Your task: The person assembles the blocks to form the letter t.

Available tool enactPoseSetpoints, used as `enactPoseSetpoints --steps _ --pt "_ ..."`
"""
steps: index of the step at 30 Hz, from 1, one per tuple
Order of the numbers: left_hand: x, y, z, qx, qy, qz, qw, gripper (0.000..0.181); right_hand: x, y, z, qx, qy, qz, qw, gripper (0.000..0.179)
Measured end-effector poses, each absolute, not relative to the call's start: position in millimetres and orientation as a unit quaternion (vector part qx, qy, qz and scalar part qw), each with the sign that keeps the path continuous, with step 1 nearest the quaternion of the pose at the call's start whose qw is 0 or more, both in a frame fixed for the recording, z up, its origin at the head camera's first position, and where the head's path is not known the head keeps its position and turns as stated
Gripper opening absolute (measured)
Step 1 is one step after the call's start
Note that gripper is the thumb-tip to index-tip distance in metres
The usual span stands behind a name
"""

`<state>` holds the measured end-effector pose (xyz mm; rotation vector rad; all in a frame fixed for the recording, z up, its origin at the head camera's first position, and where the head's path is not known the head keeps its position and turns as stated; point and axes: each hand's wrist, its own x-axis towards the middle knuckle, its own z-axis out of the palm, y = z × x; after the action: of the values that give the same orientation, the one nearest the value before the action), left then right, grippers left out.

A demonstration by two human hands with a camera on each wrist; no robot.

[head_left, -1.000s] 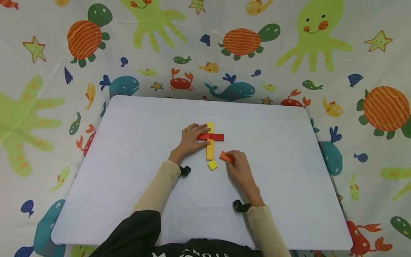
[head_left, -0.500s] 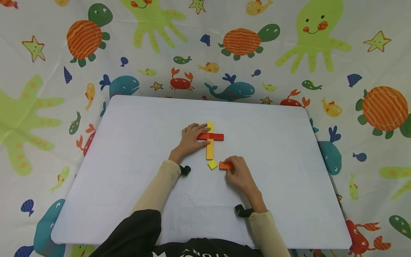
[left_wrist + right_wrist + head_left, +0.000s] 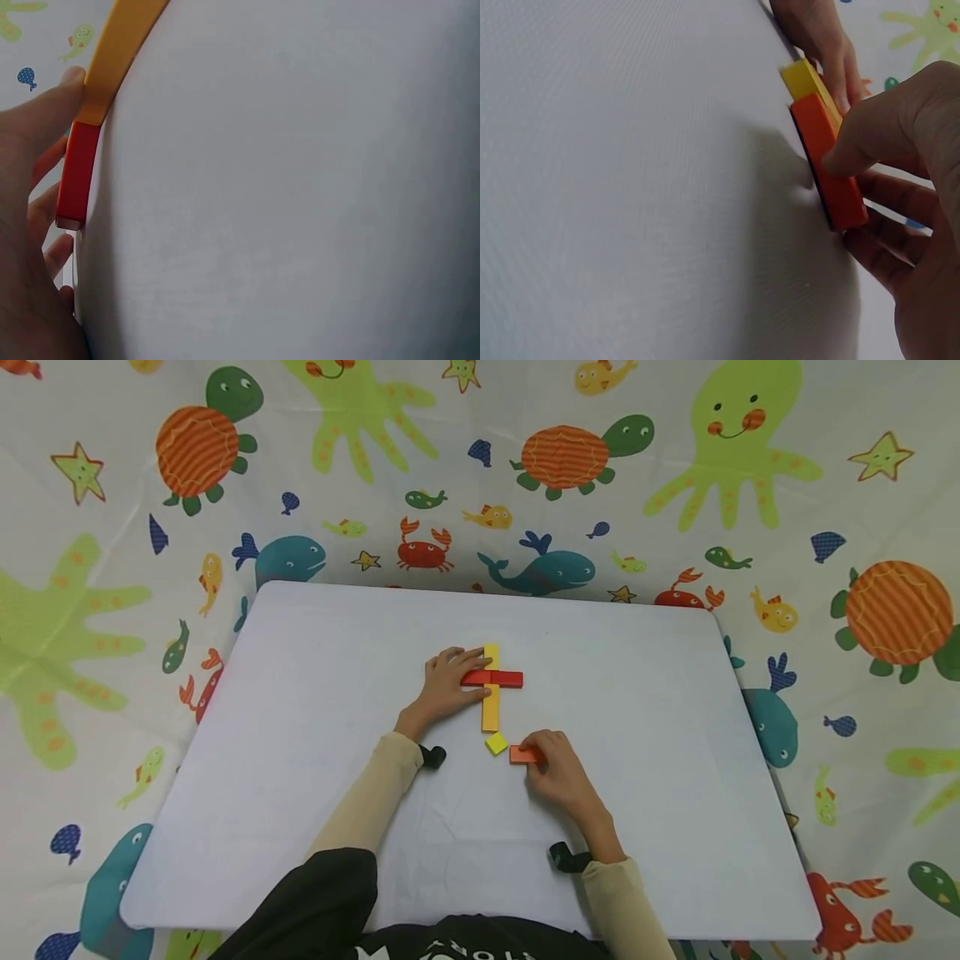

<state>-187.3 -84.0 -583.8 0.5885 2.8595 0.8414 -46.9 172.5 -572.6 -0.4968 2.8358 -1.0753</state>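
Note:
In the head view, two yellow blocks (image 3: 491, 710) and two red blocks (image 3: 507, 679) lie on a white table as a cross. My left hand (image 3: 447, 683) rests at its left side, thumb touching the lower yellow block and extended fingers beside the left red block (image 3: 78, 176) and upper yellow block. Just below the cross sits a small yellow square block (image 3: 497, 743), turned cornerwise. My right hand (image 3: 556, 767) pinches an orange block (image 3: 522, 755) between thumb and fingers, right of the yellow square. Thumb on its face shows in the right wrist view, covering part of it.
The white table (image 3: 315, 693) surrounds the blocks on all sides. Behind it hangs a cloth (image 3: 450, 547) printed with sea animals. Dark wrist cameras (image 3: 570, 857) sit at both cuffs, close over the table.
My right hand has drawn the orange block toward the front and turned it from slanted to roughly level, beside the yellow square. My left hand and the cross stay in place.

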Motion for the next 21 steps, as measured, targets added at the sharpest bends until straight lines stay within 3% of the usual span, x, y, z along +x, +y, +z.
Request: enactPoseSetpoints --steps 21 --pt "-187.7 -84.6 -583.7 0.197 0.939 0.277 0.050 0.067 -45.8 171.0 -571.9 -0.184 0.918 -0.352 0.017 0.032"
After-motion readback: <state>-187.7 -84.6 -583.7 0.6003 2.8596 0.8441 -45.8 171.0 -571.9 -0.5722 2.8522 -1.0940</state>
